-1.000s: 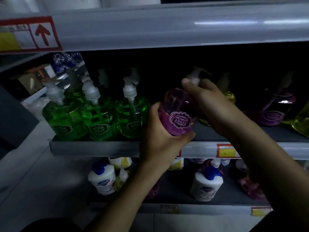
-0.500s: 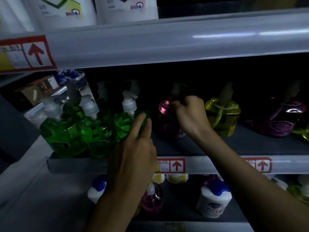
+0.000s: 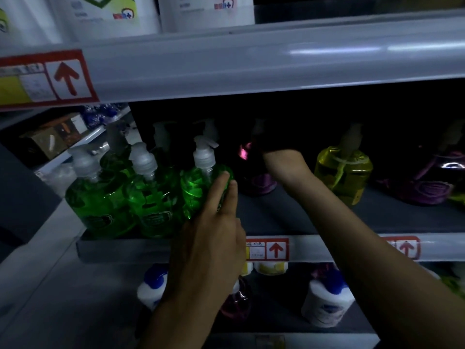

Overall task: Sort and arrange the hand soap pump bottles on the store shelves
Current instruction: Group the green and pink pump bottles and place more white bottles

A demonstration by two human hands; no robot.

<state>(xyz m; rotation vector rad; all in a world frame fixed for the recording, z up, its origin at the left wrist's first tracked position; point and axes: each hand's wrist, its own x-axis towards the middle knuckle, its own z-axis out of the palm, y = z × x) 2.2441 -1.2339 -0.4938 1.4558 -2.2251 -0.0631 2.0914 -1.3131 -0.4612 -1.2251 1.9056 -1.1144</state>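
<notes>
Three green pump bottles stand in a row at the left of the middle shelf (image 3: 327, 248). My left hand (image 3: 211, 238) rests with straight fingers against the rightmost green bottle (image 3: 196, 187). My right hand (image 3: 281, 162) reaches deep into the dark shelf and grips the top of a purple bottle (image 3: 259, 183); its fingers are lost in shadow. To the right of my right arm stands a yellow bottle (image 3: 342, 170). A darker purple bottle (image 3: 427, 182) stands at the far right.
The upper shelf rail (image 3: 251, 61) hangs low over the bottles, with white packs (image 3: 105, 13) on top. On the lower shelf stand white bottles with blue caps (image 3: 324, 303) and a pink bottle (image 3: 236, 303). Boxes (image 3: 50, 137) sit on shelving at far left.
My right hand has carried the purple bottle from the shelf front to deep inside the shelf. My left hand let go of it and moved to the rightmost green bottle.
</notes>
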